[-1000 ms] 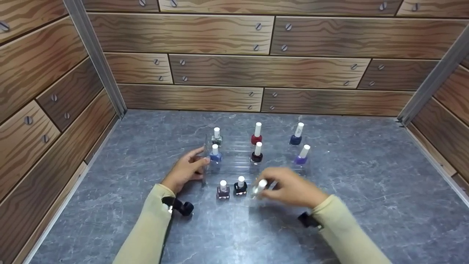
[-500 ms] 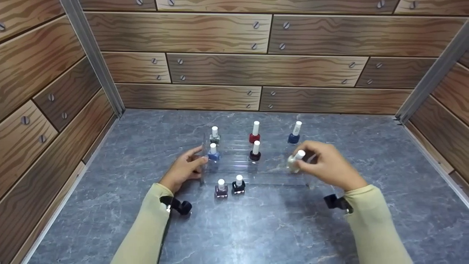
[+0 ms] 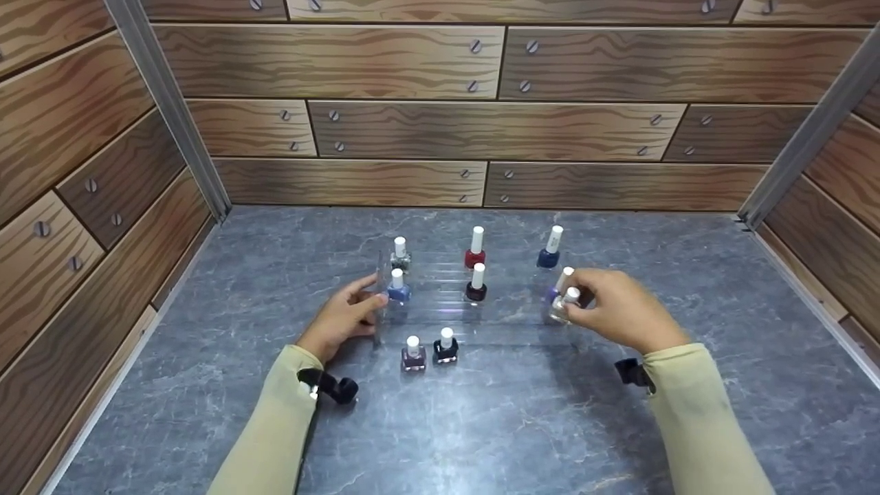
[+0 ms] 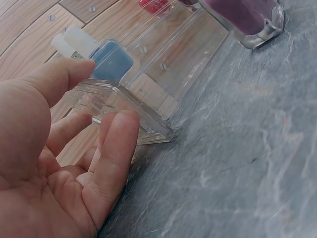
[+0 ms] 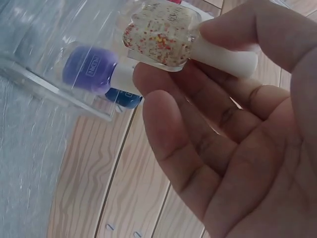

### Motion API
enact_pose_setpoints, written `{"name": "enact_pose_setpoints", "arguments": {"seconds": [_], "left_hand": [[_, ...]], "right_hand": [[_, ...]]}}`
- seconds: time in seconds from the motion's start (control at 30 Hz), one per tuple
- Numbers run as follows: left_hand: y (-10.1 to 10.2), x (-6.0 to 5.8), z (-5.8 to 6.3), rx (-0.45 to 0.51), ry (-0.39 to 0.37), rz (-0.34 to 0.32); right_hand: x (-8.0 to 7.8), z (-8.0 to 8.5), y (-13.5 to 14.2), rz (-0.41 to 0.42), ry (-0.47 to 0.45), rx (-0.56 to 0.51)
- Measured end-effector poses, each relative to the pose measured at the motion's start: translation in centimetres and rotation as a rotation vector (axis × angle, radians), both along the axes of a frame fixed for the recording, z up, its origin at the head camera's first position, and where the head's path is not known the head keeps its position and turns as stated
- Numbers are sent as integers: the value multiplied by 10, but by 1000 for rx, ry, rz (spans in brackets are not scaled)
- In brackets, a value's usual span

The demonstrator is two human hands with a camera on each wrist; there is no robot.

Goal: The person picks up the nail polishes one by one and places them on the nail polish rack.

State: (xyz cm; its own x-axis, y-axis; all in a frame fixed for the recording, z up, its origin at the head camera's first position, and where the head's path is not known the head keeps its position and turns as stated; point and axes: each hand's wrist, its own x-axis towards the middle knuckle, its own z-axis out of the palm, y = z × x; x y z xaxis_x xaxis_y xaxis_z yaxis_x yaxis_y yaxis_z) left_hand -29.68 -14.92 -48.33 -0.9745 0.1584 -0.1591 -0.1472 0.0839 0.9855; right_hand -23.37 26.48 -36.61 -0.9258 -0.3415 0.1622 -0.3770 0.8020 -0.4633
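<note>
A clear stepped display stand (image 3: 509, 334) stands on the table. My left hand (image 3: 340, 316) holds its left end, thumb and fingertips at the side panel, close to a light blue nail polish bottle (image 4: 113, 60). With thumb and fingers, my right hand (image 3: 622, 309) pinches the white cap of a clear nail polish bottle (image 5: 161, 37) with red and yellow flecks. That bottle is over the stand's right end, in front of a purple nail polish bottle (image 5: 89, 68). In the head view my right fingers partly hide the purple one.
On the stand are also silvery-green (image 3: 401, 262), red (image 3: 474, 258), navy (image 3: 548, 258) and dark red (image 3: 476, 292) polish bottles. Mauve (image 3: 414, 359) and black (image 3: 445, 351) bottles stand on the table before it. Wood-patterned walls (image 3: 399, 130) enclose the table.
My right hand has carried the flecked bottle from beside the black one, rightward and back to the stand's right end, lately shifting only slightly. My left hand has stayed at the stand.
</note>
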Motion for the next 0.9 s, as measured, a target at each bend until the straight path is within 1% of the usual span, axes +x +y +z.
{"name": "enact_pose_setpoints", "arguments": {"seconds": [0.2, 0.47, 0.7, 0.9], "left_hand": [[0, 0, 0, -11, 8, -5], [0, 1, -1, -5, 1, -4], [0, 1, 0, -1, -1, -2], [0, -1, -1, -5, 6, -7]], "right_hand": [[0, -3, -1, -16, -5, 43], [-2, -9, -4, 1, 12, 114], [-4, -16, -6, 2, 61, 182], [-6, -22, -9, 5, 79, 244]]}}
